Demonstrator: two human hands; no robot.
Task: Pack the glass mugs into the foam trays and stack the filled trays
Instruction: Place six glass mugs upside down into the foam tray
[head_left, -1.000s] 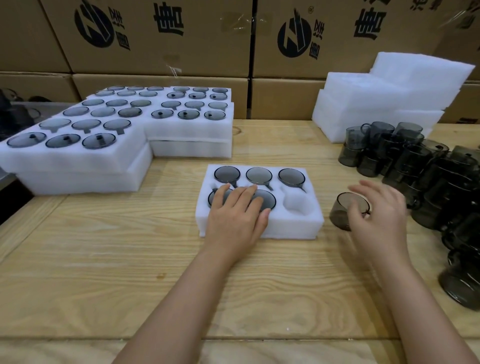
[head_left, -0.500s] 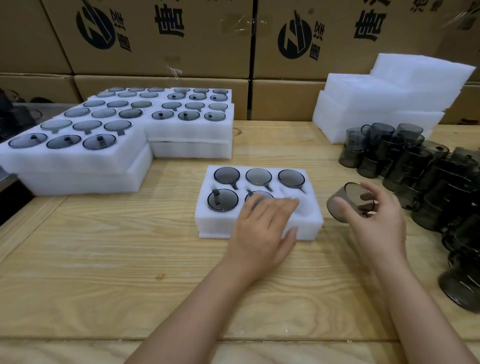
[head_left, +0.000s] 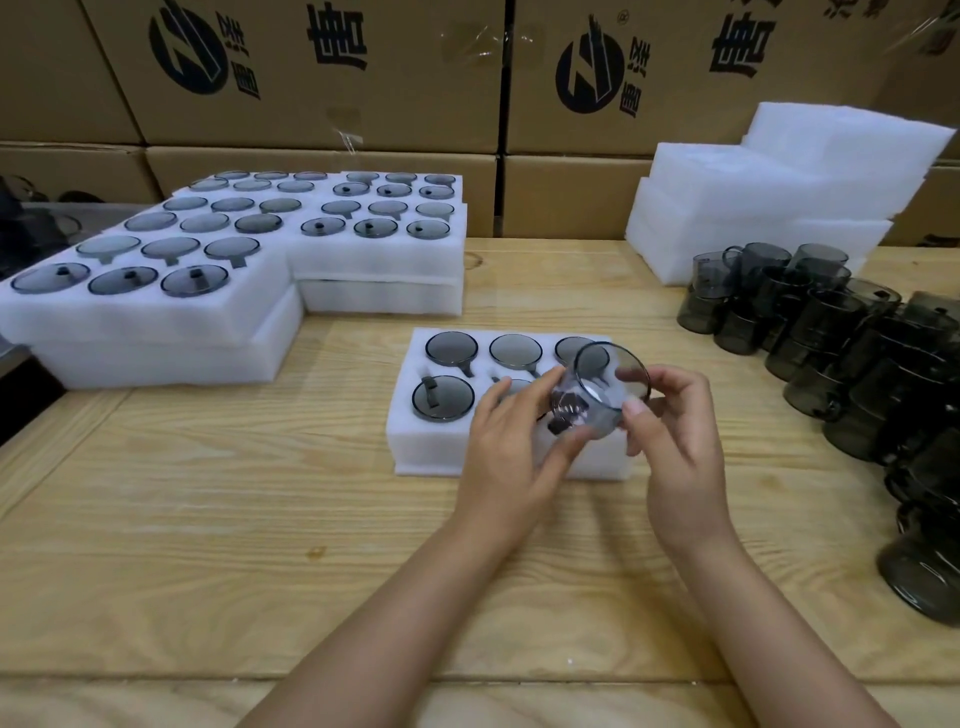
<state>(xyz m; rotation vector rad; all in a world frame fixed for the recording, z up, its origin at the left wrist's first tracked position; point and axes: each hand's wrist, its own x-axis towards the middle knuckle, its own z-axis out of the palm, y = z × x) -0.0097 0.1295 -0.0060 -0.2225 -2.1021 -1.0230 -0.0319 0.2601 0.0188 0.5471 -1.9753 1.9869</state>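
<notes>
A white foam tray (head_left: 405, 441) lies on the wooden table in front of me, with smoked glass mugs sunk upside down in several of its holes. Both my hands hold one smoked glass mug (head_left: 602, 387) tilted in the air just above the tray's right end. My left hand (head_left: 511, 447) grips it from the left, thumb under it and fingers over its side. My right hand (head_left: 670, 421) pinches its rim from the right. The tray's front right hole is hidden behind the mug and my hands.
Filled foam trays (head_left: 156, 312) are stacked in two layers at the back left. Empty foam trays (head_left: 779, 208) are piled at the back right. Several loose mugs (head_left: 852, 353) crowd the table's right side. Cardboard boxes (head_left: 322, 73) wall the back.
My right hand has lifted the mug from the table and carried it left over the tray. My left hand has left the tray's top and taken hold of the mug.
</notes>
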